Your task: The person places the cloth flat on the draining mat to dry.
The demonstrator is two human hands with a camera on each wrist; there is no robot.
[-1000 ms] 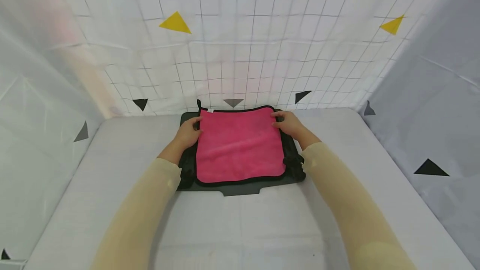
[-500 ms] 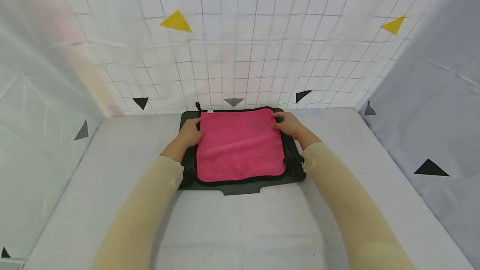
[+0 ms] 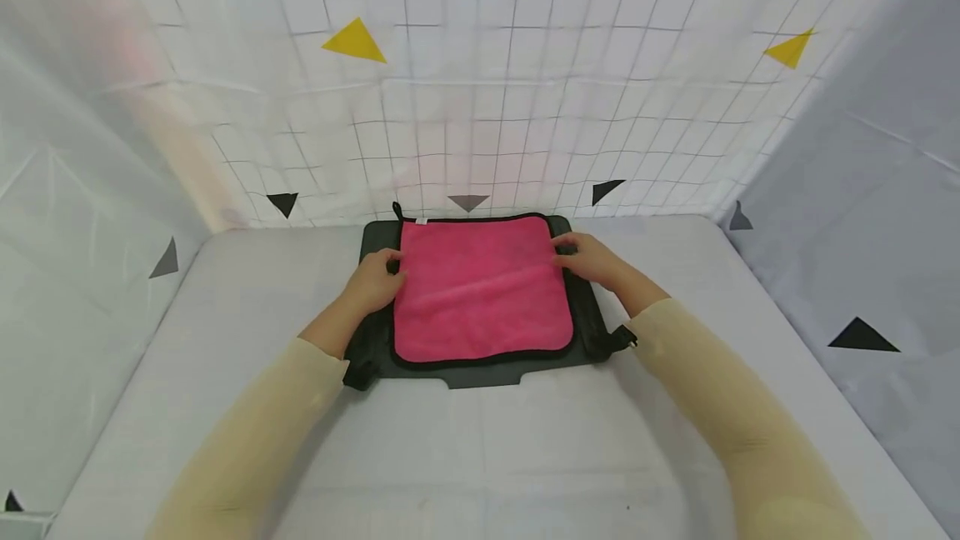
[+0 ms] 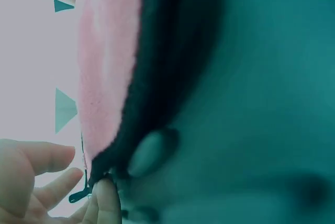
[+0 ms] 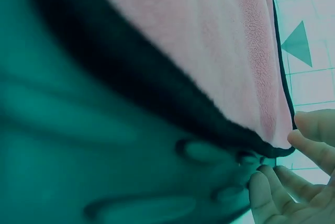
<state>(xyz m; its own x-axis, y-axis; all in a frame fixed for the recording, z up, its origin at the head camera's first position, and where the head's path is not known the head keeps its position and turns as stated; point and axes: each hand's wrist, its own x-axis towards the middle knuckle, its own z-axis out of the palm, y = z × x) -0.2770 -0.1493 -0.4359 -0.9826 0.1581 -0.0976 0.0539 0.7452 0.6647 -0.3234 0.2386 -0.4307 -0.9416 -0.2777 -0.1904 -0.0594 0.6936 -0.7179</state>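
In the head view a pink towel (image 3: 480, 290) with black edging lies spread flat over a dark board (image 3: 480, 377). A small black loop and a white tag mark its back left corner. My left hand (image 3: 372, 280) is at the towel's left edge, with thumb and fingers spread apart. At the right edge is my right hand (image 3: 588, 259), its fingers loosely bent. In the left wrist view the left fingers (image 4: 107, 198) reach the black edging near the loop, while the thumb stands clear. The right fingers (image 5: 264, 195) are beside the towel's corner in the right wrist view.
The board has oval slots (image 5: 207, 152) and a tab at its front. It lies on a white-covered table (image 3: 480, 457). A white grid sheet (image 3: 480, 90) with yellow and dark triangles hangs behind, and pale sheets (image 3: 862, 240) stand at both sides.
Both hands have shifted slightly towards me, and the forearms have spread outward. The right hand has moved a little to the right. The towel and board look unmoved.
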